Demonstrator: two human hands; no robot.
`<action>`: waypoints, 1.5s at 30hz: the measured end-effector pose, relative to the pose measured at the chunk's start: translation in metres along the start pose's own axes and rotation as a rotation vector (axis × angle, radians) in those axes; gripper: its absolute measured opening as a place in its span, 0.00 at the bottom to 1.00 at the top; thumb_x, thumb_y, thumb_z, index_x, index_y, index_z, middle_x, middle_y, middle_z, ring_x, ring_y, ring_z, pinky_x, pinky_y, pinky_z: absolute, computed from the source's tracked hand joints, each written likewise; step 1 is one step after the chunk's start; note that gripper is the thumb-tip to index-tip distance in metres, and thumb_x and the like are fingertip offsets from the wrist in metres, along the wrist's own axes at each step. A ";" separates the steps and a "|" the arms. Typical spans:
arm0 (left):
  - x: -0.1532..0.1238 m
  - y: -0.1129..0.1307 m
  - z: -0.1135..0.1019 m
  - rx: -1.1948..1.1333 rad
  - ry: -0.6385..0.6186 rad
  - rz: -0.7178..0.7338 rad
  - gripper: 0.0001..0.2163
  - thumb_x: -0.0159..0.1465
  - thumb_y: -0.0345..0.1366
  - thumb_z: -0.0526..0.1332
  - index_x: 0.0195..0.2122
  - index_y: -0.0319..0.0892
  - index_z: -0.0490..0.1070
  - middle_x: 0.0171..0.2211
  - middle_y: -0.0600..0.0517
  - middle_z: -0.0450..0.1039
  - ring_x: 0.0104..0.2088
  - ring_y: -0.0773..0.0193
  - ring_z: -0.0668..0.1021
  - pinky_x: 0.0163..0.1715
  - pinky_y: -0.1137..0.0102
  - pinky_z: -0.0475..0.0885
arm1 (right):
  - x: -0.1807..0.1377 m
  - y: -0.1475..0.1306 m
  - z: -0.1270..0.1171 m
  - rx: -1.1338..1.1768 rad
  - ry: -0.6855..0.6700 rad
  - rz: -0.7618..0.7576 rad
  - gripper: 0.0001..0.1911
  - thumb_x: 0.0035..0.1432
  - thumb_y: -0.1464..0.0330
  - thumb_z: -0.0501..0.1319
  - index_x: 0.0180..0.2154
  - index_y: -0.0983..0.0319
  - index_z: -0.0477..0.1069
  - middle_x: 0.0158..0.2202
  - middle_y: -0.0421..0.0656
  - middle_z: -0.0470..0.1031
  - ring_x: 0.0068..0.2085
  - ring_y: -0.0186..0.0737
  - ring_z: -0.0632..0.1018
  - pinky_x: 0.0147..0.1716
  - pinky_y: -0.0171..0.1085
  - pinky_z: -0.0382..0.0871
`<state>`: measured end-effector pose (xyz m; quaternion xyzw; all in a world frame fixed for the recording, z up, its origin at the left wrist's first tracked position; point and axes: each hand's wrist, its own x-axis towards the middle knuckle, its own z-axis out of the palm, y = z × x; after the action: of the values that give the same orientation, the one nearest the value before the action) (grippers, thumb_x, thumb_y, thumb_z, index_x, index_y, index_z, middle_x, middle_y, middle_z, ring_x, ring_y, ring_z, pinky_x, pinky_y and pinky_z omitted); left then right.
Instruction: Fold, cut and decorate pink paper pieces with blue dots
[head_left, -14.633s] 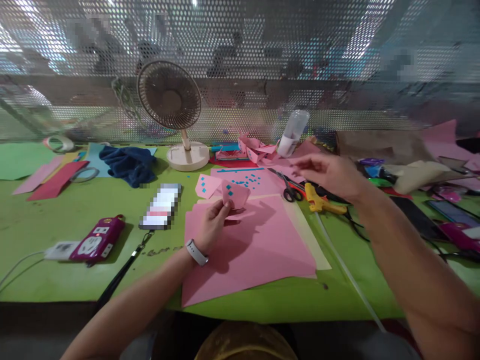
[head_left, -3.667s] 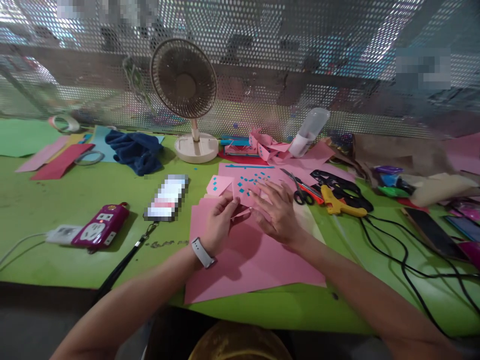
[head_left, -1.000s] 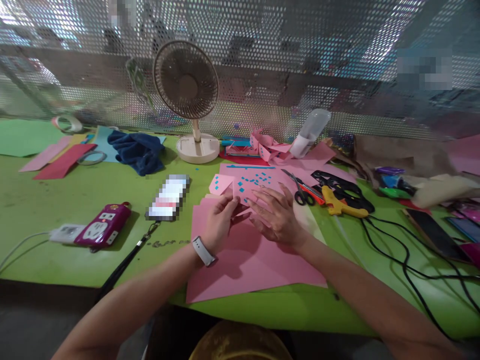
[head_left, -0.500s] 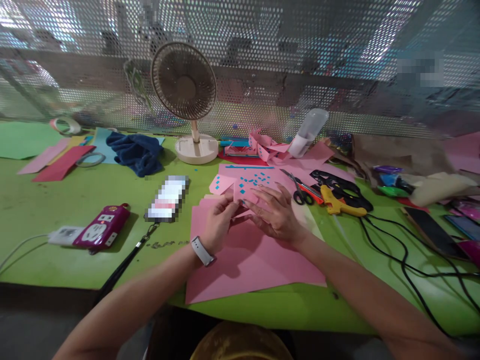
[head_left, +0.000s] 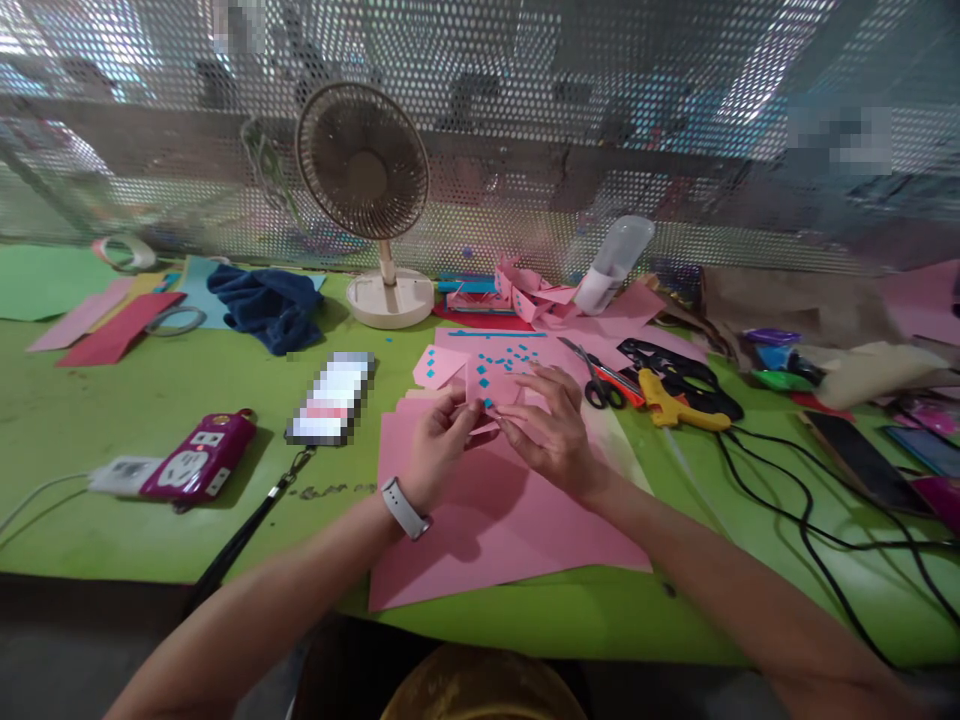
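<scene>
My left hand [head_left: 435, 452], with a white watch on its wrist, pinches the edge of a small folded pink paper piece [head_left: 491, 387] dotted with little blue squares. Opposite it, my right hand [head_left: 551, 430] presses its fingertips on the same piece, fingers bent and close together. Both hands rest over a large pink paper sheet [head_left: 502, 515] on the green table [head_left: 135, 400]. A second pink sheet scattered with several loose blue squares [head_left: 506, 352] lies just behind the hands.
Scissors [head_left: 600, 378], a yellow glue gun [head_left: 679, 410] and black cables [head_left: 795, 500] lie to the right. A desk fan [head_left: 367, 190], blue cloth [head_left: 262, 305], phone [head_left: 330, 398], magenta power strip [head_left: 199, 465] and pink scraps [head_left: 532, 295] lie left and behind.
Over the last second my right hand's fingers have curled in closer to the left hand on the small pink piece. Earlier the right hand was raised in the air to the right.
</scene>
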<state>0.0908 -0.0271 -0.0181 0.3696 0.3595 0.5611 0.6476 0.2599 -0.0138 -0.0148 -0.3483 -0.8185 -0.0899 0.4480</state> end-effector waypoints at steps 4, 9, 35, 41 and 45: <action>-0.001 -0.002 0.000 0.039 -0.019 0.032 0.19 0.55 0.48 0.70 0.40 0.40 0.71 0.34 0.52 0.77 0.35 0.65 0.80 0.39 0.68 0.77 | 0.002 -0.009 0.002 0.067 0.007 0.171 0.06 0.61 0.66 0.60 0.35 0.57 0.77 0.58 0.45 0.69 0.64 0.51 0.62 0.61 0.54 0.58; -0.003 -0.004 0.002 0.061 -0.017 0.094 0.20 0.55 0.48 0.70 0.41 0.40 0.70 0.34 0.51 0.78 0.37 0.63 0.81 0.41 0.66 0.78 | 0.002 -0.011 0.004 0.162 0.001 0.319 0.08 0.61 0.64 0.60 0.32 0.59 0.76 0.61 0.47 0.66 0.66 0.51 0.59 0.63 0.55 0.56; -0.006 -0.005 0.004 0.103 -0.043 0.121 0.20 0.56 0.48 0.69 0.43 0.41 0.70 0.36 0.49 0.79 0.38 0.58 0.82 0.40 0.63 0.78 | 0.002 -0.006 0.004 0.233 -0.063 0.316 0.05 0.61 0.66 0.60 0.33 0.59 0.74 0.59 0.47 0.69 0.65 0.50 0.61 0.62 0.56 0.58; -0.005 -0.005 0.004 0.084 -0.063 0.101 0.19 0.56 0.48 0.69 0.42 0.41 0.72 0.34 0.50 0.78 0.37 0.61 0.81 0.39 0.64 0.79 | 0.006 -0.007 0.001 0.116 -0.039 0.172 0.08 0.62 0.68 0.59 0.31 0.59 0.74 0.59 0.47 0.68 0.65 0.51 0.61 0.62 0.56 0.58; -0.004 -0.005 0.004 0.070 -0.058 0.086 0.19 0.55 0.49 0.69 0.41 0.41 0.72 0.34 0.50 0.78 0.37 0.60 0.81 0.39 0.63 0.79 | 0.007 -0.007 -0.001 0.075 -0.041 0.142 0.08 0.62 0.68 0.58 0.31 0.58 0.74 0.60 0.45 0.68 0.64 0.51 0.62 0.62 0.56 0.57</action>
<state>0.0962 -0.0322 -0.0204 0.4232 0.3436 0.5644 0.6199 0.2533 -0.0156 -0.0076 -0.3902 -0.8036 -0.0197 0.4490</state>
